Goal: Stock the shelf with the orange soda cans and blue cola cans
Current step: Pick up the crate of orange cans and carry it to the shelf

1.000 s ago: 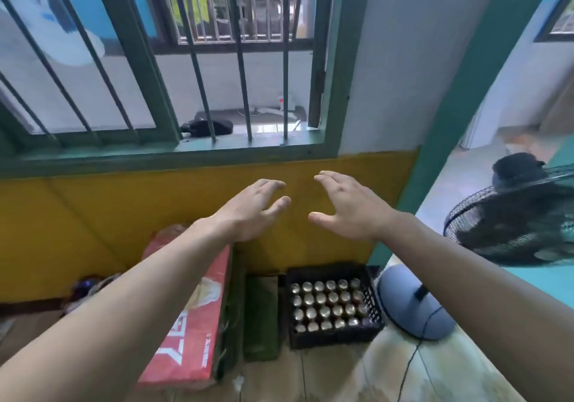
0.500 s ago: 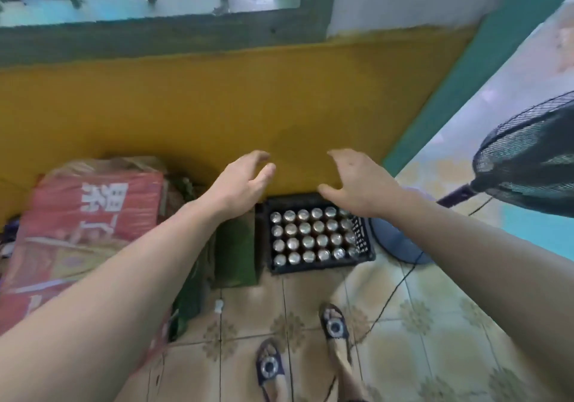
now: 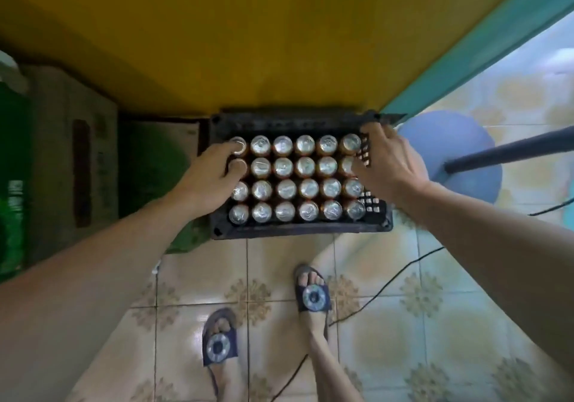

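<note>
In the head view, a black crate [image 3: 298,230] is seen on the tiled floor [image 3: 435,324], pushed against a yellow wall [image 3: 248,44]. It is filled with orange soda cans [image 3: 306,167] standing upright in four rows of six, silver tops up. No blue cola cans and no shelf are shown.

The right hand [image 3: 388,162] is closed over the crate's right wall near the back corner, fingers outside and thumb inside. The left hand [image 3: 208,178] is laid across the left wall, its fingertips on the tops of two cans in the left column. Whether that grip is closed cannot be told.

The step in hand is judged to be lifting the crate. A firm hold should be taken on both side walls at matching points, so that the load is kept level and no cans are tipped. The full crate is likely to be heavy, so it should be raised with the legs, not the back.

A fan base [image 3: 450,140] stands just beside the crate on the right. A black cable [image 3: 388,286] is trailed over the floor past the sandals [image 3: 313,296] and should be stepped over. A cardboard box [image 3: 71,153] is set to the left, and a teal door frame [image 3: 481,44] runs up on the right.
</note>
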`<state>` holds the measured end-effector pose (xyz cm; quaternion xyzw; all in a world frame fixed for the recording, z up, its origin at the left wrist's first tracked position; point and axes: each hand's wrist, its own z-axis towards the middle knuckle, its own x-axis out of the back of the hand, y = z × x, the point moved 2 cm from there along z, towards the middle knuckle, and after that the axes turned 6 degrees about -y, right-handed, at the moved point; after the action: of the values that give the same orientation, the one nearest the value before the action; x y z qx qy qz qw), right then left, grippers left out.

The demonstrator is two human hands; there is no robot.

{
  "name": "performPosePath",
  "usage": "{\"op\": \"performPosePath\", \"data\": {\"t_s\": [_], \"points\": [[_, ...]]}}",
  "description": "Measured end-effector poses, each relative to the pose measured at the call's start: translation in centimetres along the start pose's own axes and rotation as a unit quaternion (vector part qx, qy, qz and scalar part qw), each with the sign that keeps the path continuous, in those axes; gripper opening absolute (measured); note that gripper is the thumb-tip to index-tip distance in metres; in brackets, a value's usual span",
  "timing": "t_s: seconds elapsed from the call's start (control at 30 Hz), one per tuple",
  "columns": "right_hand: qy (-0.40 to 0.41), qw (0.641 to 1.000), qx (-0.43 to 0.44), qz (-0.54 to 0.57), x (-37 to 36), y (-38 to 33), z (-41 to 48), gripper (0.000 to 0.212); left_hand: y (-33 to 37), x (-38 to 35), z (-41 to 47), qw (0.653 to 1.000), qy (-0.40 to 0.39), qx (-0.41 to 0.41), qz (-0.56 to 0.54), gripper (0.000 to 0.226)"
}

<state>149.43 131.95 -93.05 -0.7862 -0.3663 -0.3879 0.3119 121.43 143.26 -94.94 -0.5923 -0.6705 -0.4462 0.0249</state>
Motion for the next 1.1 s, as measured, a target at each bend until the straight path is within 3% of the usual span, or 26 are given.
{"op": "performPosePath", "data": {"t_s": [0.07, 0.17, 0.3, 0.5, 0.7, 0.87, 1.1], "points": [[0.007, 0.998, -0.061, 0.015, -2.8, 3.0, 1.8, 0.059, -2.2, -1.5, 2.4, 0.998, 0.064, 0.028, -0.003, 0.043], [0.000, 0.987, -0.149, 0.054, -6.5, 6.3, 3.7, 0.070, -5.2, -3.1, 5.3, 0.978, 0.147, 0.135, -0.057, 0.047], [-0.024, 0.970, -0.204, 0.130, -10.5, 7.8, 5.8, 0.070, -8.5, -4.9, 8.5, 0.951, 0.158, 0.225, -0.143, 0.044], [0.060, 0.938, -0.295, 0.170, -12.5, 8.9, 9.6, 0.050, -10.9, -5.0, 11.7, 0.920, 0.178, 0.284, -0.205, 0.029], [0.026, 0.907, -0.345, 0.239, -14.4, 11.0, 11.4, 0.037, -12.5, -6.8, 13.5, 0.912, 0.163, 0.284, -0.246, 0.043], [0.018, 0.871, -0.324, 0.370, -14.9, 11.9, 11.6, 0.031, -13.9, -7.6, 13.3, 0.898, 0.153, 0.269, -0.314, 0.051], [-0.055, 0.808, -0.300, 0.505, -15.2, 13.2, 12.1, 0.026, -14.7, -8.1, 13.3, 0.875, 0.113, 0.215, -0.420, 0.016]]}}
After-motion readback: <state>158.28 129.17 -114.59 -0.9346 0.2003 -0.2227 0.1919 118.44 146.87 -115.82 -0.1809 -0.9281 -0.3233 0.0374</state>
